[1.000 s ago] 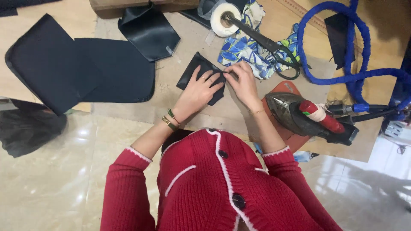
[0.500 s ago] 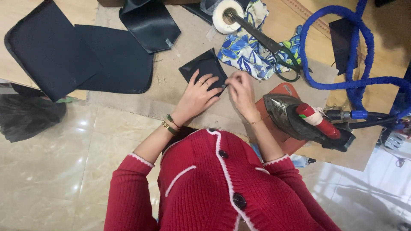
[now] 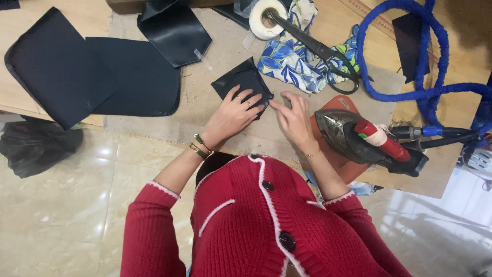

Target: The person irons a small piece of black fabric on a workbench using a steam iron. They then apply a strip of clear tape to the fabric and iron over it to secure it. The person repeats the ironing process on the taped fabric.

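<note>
Left hand (image 3: 233, 114) lies flat, fingers spread, pinning the black patch (image 3: 241, 82) to the worktop (image 3: 215, 56); right hand (image 3: 293, 119) pinches its near corner (holding nothing else); the iron (image 3: 359, 136) sits just beside that wrist, so a careless sweep might burn it; the patch lies skewed, long axis running far-left to near-right.

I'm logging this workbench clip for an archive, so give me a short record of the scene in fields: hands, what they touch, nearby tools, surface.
left hand: left hand flat on the small dark folded fabric piece
right hand: right hand pinching that piece's right edge
tools: dark steam iron with red handle right of the hands; black scissors on blue floral cloth; white tape roll
other: blue coiled hose; large dark fabric panels at left
surface: beige felt-covered table
</note>
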